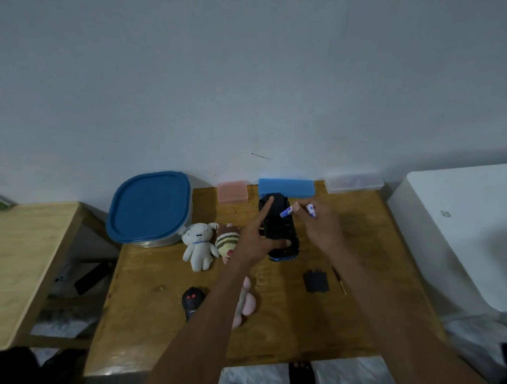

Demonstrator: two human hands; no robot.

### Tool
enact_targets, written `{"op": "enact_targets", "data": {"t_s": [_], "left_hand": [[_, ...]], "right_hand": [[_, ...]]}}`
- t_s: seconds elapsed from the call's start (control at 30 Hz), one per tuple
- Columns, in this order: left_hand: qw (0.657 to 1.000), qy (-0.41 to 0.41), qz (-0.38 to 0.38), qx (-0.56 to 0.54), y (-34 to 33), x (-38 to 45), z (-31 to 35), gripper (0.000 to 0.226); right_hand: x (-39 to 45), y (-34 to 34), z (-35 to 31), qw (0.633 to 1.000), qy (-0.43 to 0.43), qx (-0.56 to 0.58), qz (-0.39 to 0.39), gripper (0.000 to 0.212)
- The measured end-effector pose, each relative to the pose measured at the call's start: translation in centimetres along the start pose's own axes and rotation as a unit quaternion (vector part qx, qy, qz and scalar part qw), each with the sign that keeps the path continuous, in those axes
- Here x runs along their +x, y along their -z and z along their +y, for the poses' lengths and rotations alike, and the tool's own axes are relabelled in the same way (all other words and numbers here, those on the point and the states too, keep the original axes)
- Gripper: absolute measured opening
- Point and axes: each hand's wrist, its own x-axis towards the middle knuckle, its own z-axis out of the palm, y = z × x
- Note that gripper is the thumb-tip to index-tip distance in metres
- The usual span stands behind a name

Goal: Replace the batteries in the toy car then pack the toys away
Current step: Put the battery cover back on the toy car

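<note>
The toy car [280, 219] lies upside down on the wooden table [154, 338], black underside up, blue body edge at its near end. My left hand [259, 235] steadies it, forefinger stretched along its far end and thumb across its near end. My right hand [321, 226] hovers just right of the car and pinches two blue-and-white batteries [287, 212], one pointing towards the car. The black battery cover [315, 281] and a thin screwdriver [338, 280] lie on the table nearer me. A black remote control [193, 302] sits at front left.
A white plush [198, 246], a striped plush [227, 241] and a pink plush [247, 302] lie left of the car. A blue-lidded container [150, 207] stands at back left. Pink [232, 191], blue [287, 187] and clear [354, 182] boxes line the wall.
</note>
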Motion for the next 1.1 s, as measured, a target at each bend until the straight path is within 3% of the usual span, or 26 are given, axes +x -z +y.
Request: {"op": "enact_targets", "data": {"t_s": [0.2, 0.43, 0.7, 1.1], "left_hand": [[1.0, -0.015, 0.027, 0.005, 0.2, -0.3, -0.2, 0.102], [0.999, -0.026, 0.034, 0.026, 0.4, -0.4, -0.2, 0.1], [0.998, -0.046, 0.033, 0.013, -0.2, -0.4, -0.3, 0.1], [0.997, -0.073, 0.029, -0.008, 0.1, 0.7, 0.9, 0.097]], "right_hand": [[-1.0, -1.5, -0.1, 0.997, 0.01, -0.06, 0.038, 0.018], [-1.7, -2.0, -0.5, 0.99, 0.029, -0.126, 0.053, 0.007], [-1.3, -2.2, -0.4, 0.991, 0.006, -0.121, 0.057, 0.013], [0.3, -1.9, -0.7, 0.99, 0.037, -0.126, 0.043, 0.015]]}}
